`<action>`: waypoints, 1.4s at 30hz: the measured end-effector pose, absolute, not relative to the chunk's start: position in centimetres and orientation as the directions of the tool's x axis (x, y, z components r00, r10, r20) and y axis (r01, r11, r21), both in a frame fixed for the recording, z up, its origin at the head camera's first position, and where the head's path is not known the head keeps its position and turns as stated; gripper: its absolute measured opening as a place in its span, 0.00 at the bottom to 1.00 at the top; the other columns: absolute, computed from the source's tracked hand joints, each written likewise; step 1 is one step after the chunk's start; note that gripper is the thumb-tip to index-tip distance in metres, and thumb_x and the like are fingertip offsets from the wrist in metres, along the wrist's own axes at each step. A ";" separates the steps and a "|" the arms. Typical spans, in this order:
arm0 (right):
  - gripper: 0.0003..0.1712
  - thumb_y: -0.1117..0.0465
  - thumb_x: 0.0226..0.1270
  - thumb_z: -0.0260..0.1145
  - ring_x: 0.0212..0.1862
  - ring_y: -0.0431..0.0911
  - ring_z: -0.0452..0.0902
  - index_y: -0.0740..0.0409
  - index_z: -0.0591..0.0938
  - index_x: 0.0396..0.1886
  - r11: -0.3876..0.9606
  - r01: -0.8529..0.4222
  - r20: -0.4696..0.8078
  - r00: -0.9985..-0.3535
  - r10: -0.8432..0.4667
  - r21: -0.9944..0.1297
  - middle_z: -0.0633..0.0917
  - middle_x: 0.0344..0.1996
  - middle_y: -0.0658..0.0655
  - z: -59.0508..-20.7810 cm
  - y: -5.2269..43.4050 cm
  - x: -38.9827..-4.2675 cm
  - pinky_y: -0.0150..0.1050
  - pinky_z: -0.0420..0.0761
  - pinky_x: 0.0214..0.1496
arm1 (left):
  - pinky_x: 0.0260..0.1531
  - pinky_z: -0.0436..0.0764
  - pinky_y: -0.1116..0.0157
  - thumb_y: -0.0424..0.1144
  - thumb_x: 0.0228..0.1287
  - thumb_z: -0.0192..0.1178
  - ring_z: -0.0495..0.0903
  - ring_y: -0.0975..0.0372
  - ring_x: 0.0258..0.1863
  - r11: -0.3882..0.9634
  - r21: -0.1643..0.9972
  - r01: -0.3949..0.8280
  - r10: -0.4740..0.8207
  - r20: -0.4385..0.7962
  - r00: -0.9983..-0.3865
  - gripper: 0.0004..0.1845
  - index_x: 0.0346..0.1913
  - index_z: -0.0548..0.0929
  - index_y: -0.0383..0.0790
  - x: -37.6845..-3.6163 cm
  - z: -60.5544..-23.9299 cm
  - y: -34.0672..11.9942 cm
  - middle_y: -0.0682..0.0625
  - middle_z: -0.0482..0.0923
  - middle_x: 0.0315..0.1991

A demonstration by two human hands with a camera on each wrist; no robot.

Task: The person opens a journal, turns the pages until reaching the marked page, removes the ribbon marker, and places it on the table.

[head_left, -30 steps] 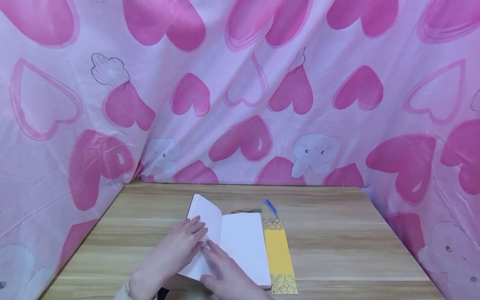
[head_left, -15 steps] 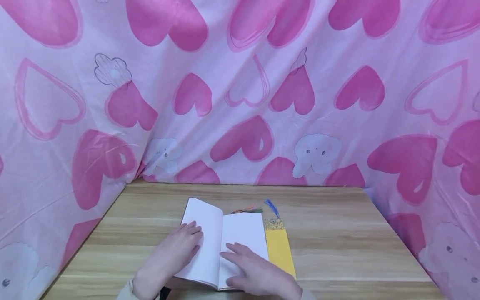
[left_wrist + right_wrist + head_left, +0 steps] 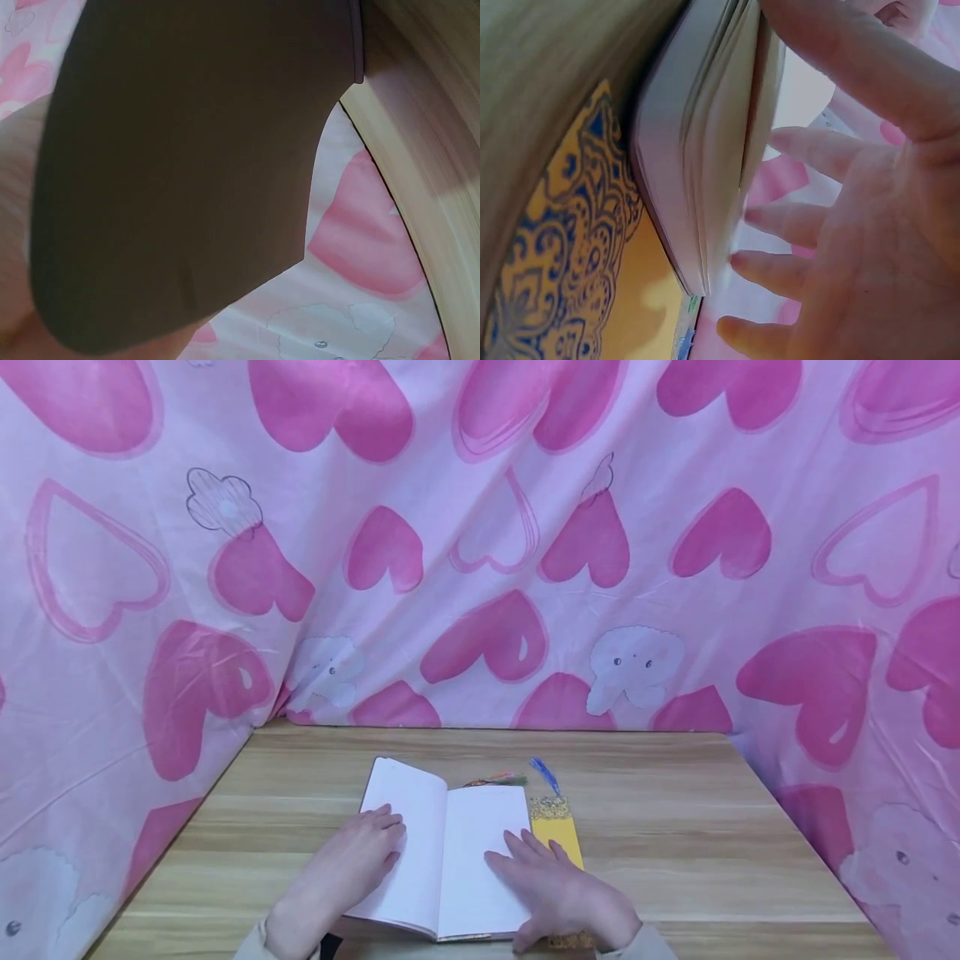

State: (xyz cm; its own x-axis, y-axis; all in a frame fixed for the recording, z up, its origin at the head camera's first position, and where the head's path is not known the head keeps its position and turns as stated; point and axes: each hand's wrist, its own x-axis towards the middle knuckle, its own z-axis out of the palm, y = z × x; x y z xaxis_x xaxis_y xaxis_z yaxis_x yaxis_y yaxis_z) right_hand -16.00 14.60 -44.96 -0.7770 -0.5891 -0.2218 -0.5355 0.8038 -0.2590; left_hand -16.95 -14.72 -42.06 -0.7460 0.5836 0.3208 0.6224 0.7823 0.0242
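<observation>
Right hand [image 3: 564,893] slid rightward; both hands flatten the open notebook [image 3: 450,852].

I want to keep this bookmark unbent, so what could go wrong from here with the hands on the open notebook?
The right hand lies flat across the notebook page edge and partly over the yellow bookmark, so a sliding palm might crease or drag it. The left hand only presses the left page; if it lifts, the pages may spring shut. The bookmark's lower end sits near the table edge and could slip off.
</observation>
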 end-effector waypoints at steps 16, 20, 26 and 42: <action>0.27 0.61 0.63 0.67 0.69 0.60 0.63 0.42 0.78 0.63 0.781 -0.478 -0.161 -0.803 -0.574 -0.402 0.76 0.63 0.53 -44.7 15.3 -16.6 0.69 0.58 0.66 | 0.54 0.77 0.49 0.30 0.51 0.71 0.80 0.45 0.51 0.788 0.050 0.614 0.574 0.304 -0.761 0.10 0.37 0.83 0.32 -16.9 -42.0 -14.7 0.42 0.82 0.42; 0.22 0.61 0.67 0.64 0.66 0.62 0.66 0.45 0.79 0.61 0.756 -0.524 -0.081 -0.799 -0.596 -0.392 0.80 0.59 0.51 -44.8 15.4 -16.7 0.71 0.61 0.63 | 0.53 0.78 0.49 0.30 0.51 0.71 0.80 0.45 0.51 0.790 0.054 0.610 0.570 0.297 -0.766 0.10 0.37 0.83 0.32 -16.9 -42.0 -14.7 0.42 0.82 0.42; 0.19 0.59 0.68 0.64 0.65 0.60 0.68 0.51 0.80 0.58 0.728 -0.578 0.063 -0.797 -0.600 -0.370 0.82 0.53 0.49 -44.9 15.4 -16.8 0.67 0.64 0.63 | 0.53 0.78 0.49 0.30 0.51 0.71 0.80 0.45 0.51 0.788 0.047 0.614 0.575 0.301 -0.761 0.09 0.35 0.83 0.34 -17.0 -42.1 -14.8 0.43 0.82 0.42; 0.28 0.65 0.59 0.70 0.74 0.62 0.50 0.53 0.78 0.60 0.668 -0.478 0.329 -0.878 -0.348 -0.571 0.55 0.75 0.65 -45.7 13.4 -16.8 0.59 0.63 0.69 | 0.55 0.76 0.47 0.31 0.52 0.71 0.79 0.45 0.54 0.821 0.104 0.561 0.526 0.244 -0.815 0.10 0.38 0.85 0.32 -16.9 -41.9 -14.5 0.41 0.83 0.45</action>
State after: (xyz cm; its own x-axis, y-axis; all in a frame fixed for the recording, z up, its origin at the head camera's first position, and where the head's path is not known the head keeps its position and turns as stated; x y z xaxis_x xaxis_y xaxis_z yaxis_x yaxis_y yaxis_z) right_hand -16.83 13.36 -45.73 -0.8780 -0.3482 0.3285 -0.4782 0.6676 -0.5706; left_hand -16.86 -14.46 -41.92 -0.8146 0.5261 0.2440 0.5614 0.8210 0.1039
